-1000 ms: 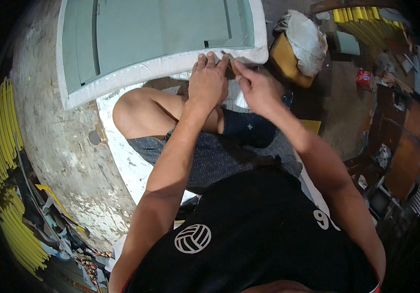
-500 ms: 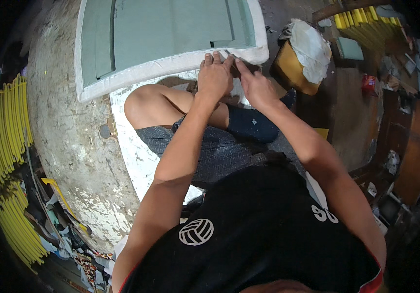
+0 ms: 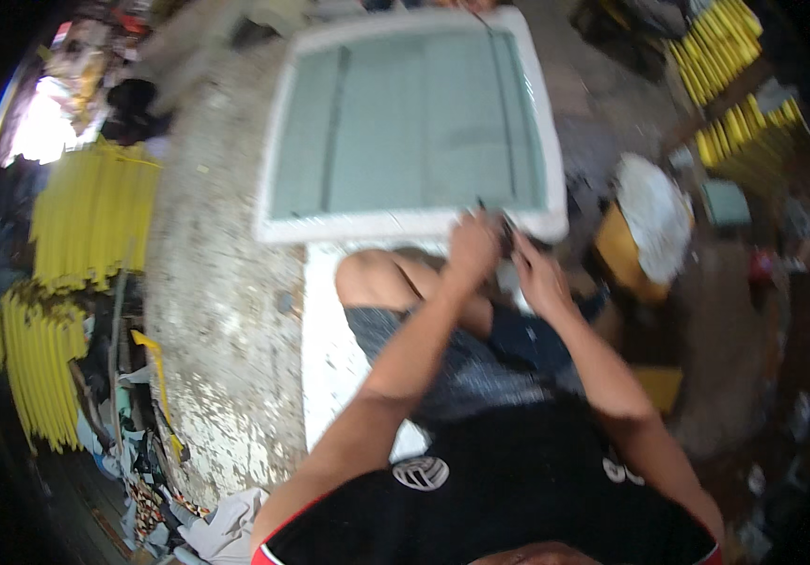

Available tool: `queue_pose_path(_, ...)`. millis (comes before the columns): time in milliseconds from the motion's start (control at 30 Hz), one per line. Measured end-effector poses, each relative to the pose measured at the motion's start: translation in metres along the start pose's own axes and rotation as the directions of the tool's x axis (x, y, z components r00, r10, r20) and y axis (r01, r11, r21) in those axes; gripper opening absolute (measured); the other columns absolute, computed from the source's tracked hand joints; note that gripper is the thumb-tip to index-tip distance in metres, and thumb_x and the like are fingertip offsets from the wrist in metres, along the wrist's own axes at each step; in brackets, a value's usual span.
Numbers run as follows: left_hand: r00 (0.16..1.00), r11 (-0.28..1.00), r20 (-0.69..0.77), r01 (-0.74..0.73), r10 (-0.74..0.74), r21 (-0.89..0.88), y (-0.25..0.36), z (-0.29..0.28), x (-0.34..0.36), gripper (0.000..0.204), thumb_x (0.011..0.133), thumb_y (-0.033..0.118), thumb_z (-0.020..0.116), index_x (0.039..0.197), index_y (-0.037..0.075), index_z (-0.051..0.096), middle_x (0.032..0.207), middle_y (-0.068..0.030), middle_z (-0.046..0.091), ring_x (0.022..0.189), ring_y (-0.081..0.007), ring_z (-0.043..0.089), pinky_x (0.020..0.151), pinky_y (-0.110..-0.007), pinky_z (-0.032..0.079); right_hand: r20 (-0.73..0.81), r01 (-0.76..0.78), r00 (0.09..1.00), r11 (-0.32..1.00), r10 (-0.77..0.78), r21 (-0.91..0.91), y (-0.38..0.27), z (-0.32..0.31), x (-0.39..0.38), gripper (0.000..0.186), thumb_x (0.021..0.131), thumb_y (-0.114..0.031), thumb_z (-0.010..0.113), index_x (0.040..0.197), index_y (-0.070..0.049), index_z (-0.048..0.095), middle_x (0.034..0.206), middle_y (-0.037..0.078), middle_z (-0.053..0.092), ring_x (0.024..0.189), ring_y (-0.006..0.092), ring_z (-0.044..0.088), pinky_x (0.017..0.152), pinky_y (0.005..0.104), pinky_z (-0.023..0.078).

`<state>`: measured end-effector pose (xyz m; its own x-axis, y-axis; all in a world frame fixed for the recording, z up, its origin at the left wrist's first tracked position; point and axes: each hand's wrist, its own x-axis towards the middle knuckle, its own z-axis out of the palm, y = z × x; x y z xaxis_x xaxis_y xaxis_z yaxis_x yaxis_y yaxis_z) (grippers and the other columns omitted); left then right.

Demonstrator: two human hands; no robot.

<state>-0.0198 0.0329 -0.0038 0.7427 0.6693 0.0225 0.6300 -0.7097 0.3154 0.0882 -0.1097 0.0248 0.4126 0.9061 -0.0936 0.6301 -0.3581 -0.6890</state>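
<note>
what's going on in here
A seated person is working at the near edge of a green panel with a white border. The left hand is at that border, right of its middle, and the right hand is close beside it. A small dark thing shows between them, too blurred to identify. Yellow strips are bunched off to the left.

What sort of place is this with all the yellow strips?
It looks like a small workshop, perhaps. Rows of yellow strips stand out at the side, scraps lie jumbled nearby, and a green panel has a whitish border.
</note>
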Motion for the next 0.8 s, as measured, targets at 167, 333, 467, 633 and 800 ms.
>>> queue_pose_path(167,0.997,1.000,-0.078,0.022,-0.022,0.001,-0.006,-0.014,-0.010,0.040,0.087,0.023,0.067,0.125,0.010,0.067,0.120,-0.0147,0.062,0.114,-0.0357,0.058,0.089,-0.049,0.052,-0.064,-0.103,0.992,0.993,0.107,0.055,-0.034,0.028,-0.010,0.053,0.102,-0.020,0.054,0.155,-0.019,0.047,0.102,0.031,0.068,0.096,0.0499,0.066,0.084,0.0548,0.051)
queue_pose_path(333,0.999,0.999,-0.034,0.003,-0.002,0.054,0.000,-0.016,-0.013,0.047,0.088,0.023,0.067,0.134,0.012,0.063,0.123,-0.0138,0.061,0.114,-0.0355,0.058,0.092,-0.049,0.052,-0.278,0.044,0.958,0.933,0.061,0.357,0.000,0.073,0.002,0.056,0.102,-0.019,0.055,0.157,-0.020,0.044,0.122,0.025,0.069,0.101,0.0475,0.067,0.087,0.0526,0.052)
queue_pose_path(467,0.999,0.999,-0.035,0.034,-0.032,0.042,-0.005,-0.008,-0.021,0.054,0.086,0.026,0.072,0.137,0.014,0.060,0.125,-0.0128,0.060,0.116,-0.0344,0.057,0.093,-0.048,0.051,0.210,-0.439,0.892,0.653,0.401,0.617,-0.027,0.045,-0.006,0.054,0.107,-0.023,0.054,0.159,-0.021,0.042,0.126,0.014,0.070,0.077,0.0217,0.068,0.065,0.0357,0.056)
queue_pose_path(633,0.999,0.998,-0.038,0.019,-0.017,0.052,0.001,-0.017,-0.014,0.055,0.085,0.025,0.072,0.138,0.017,0.060,0.124,-0.0122,0.059,0.116,-0.0347,0.057,0.093,-0.049,0.051,-0.084,-0.188,0.961,0.847,0.262,0.497,0.017,0.073,0.012,0.054,0.107,-0.025,0.055,0.158,-0.015,0.043,0.126,0.012,0.069,0.075,0.0163,0.063,0.063,0.0328,0.053)
queue_pose_path(800,1.000,0.997,-0.024,0.020,-0.018,0.080,-0.007,-0.004,-0.021,0.056,0.084,0.026,0.073,0.137,0.016,0.059,0.124,-0.0123,0.059,0.116,-0.0347,0.057,0.092,-0.049,0.051,0.195,-0.459,0.883,0.695,0.427,0.553,-0.028,0.029,-0.010,0.052,0.106,-0.027,0.055,0.155,-0.010,0.047,0.125,0.014,0.069,0.094,0.0228,0.068,0.082,0.0350,0.054)
